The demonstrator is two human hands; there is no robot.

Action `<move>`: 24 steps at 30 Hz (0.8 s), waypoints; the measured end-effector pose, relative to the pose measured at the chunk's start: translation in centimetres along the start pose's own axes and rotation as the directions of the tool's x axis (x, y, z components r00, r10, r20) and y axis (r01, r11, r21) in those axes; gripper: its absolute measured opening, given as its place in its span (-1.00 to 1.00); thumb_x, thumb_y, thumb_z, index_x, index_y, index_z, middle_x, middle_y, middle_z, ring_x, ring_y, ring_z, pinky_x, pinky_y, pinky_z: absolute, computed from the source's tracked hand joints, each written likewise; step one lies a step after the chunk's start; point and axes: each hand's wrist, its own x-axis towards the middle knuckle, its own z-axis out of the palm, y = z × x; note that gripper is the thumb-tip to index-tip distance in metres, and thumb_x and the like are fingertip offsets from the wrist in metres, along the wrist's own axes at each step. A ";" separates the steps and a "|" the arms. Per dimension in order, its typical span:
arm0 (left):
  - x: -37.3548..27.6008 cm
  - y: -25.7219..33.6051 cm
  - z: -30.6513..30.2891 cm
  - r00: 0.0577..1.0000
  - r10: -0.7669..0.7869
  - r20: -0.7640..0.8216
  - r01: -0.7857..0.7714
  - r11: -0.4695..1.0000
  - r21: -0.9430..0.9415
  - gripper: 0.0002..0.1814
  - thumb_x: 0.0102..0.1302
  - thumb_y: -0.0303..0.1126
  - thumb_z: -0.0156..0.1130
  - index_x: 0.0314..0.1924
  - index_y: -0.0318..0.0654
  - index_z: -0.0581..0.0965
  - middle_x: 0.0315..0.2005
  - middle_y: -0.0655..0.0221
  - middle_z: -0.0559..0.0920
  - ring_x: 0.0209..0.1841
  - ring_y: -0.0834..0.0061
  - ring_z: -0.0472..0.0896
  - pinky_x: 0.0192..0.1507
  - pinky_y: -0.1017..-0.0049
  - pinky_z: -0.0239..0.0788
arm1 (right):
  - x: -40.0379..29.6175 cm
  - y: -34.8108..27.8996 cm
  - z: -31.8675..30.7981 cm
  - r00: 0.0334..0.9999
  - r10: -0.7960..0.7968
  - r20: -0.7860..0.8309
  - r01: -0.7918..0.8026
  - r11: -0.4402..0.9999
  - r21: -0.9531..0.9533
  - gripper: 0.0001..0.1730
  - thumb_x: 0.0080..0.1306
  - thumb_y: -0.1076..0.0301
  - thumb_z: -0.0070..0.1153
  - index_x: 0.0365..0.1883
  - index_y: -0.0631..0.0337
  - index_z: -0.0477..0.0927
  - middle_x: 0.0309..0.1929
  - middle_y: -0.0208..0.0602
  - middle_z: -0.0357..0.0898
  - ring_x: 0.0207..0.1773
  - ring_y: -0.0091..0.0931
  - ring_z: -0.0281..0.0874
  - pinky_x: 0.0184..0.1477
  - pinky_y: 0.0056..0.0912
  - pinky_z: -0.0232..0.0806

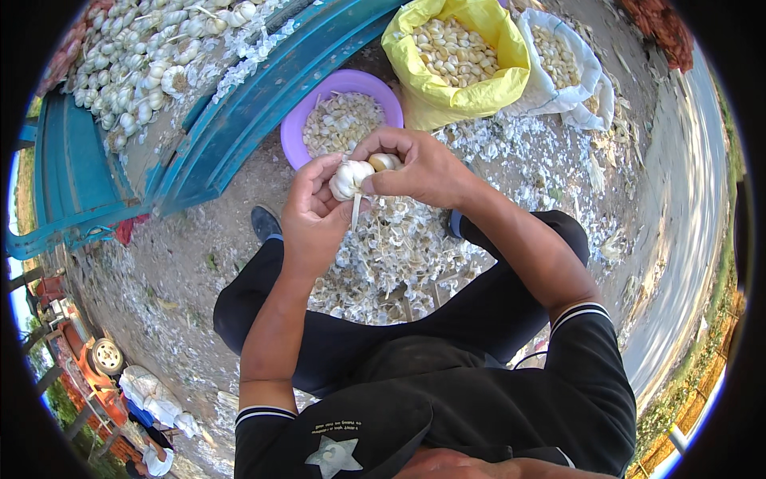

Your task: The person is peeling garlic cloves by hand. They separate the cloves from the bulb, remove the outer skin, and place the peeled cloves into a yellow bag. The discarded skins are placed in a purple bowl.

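Observation:
A white garlic bulb (350,179) with a short dry stem pointing down is held in my left hand (317,206), between the fingers and thumb. My right hand (419,164) touches the bulb's right side with its thumb, and its curled fingers hold a loose garlic clove (384,161). Just beyond both hands stands a purple plastic basin (291,129), partly filled with garlic cloves (341,123). Garlic skins (395,257) lie in a heap on the ground between my legs, below the hands.
A yellow woven sack (461,108) and a white woven sack (541,99), both holding cloves, stand at the upper right. At the upper left, many garlic bulbs (125,72) lie on a blue metal truck bed (239,120). A person (157,458) is far off at the lower left.

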 end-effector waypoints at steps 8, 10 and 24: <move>0.1 -0.6 -1.0 0.999 -0.041 -0.016 0.038 0.984 -0.171 -0.32 0.55 -0.57 0.61 0.50 -0.32 0.41 0.39 0.05 0.71 0.37 0.36 0.76 0.38 0.30 0.73 | 0.4 1.2 0.3 0.992 0.128 -0.006 -0.118 0.932 0.343 -0.78 0.52 0.44 0.36 0.10 0.19 0.77 -0.05 -0.37 0.77 -0.20 -0.66 0.67 -0.27 -0.55 0.37; 0.3 -0.7 -0.5 0.998 -0.049 -0.045 0.037 0.972 -0.234 -0.33 0.59 -0.48 0.60 0.52 -0.31 0.41 0.37 0.05 0.72 0.37 0.37 0.76 0.36 0.27 0.74 | 0.7 1.2 -0.1 0.985 0.172 0.025 -0.159 0.834 0.528 -0.78 0.54 0.49 0.27 0.11 0.19 0.74 -0.09 -0.31 0.78 -0.26 -0.65 0.68 -0.35 -0.59 0.28; -0.3 -0.7 0.0 0.994 0.111 -0.015 -0.111 0.993 0.031 -0.36 0.58 -0.65 0.52 0.53 -0.38 0.42 0.34 -0.01 0.74 0.37 0.28 0.79 0.34 0.24 0.80 | -0.3 -0.6 0.5 0.996 -0.054 -0.067 0.055 0.998 0.013 -0.55 0.44 0.17 0.67 0.14 0.16 0.78 -0.04 -0.47 0.75 -0.03 -0.67 0.63 0.04 -0.46 0.50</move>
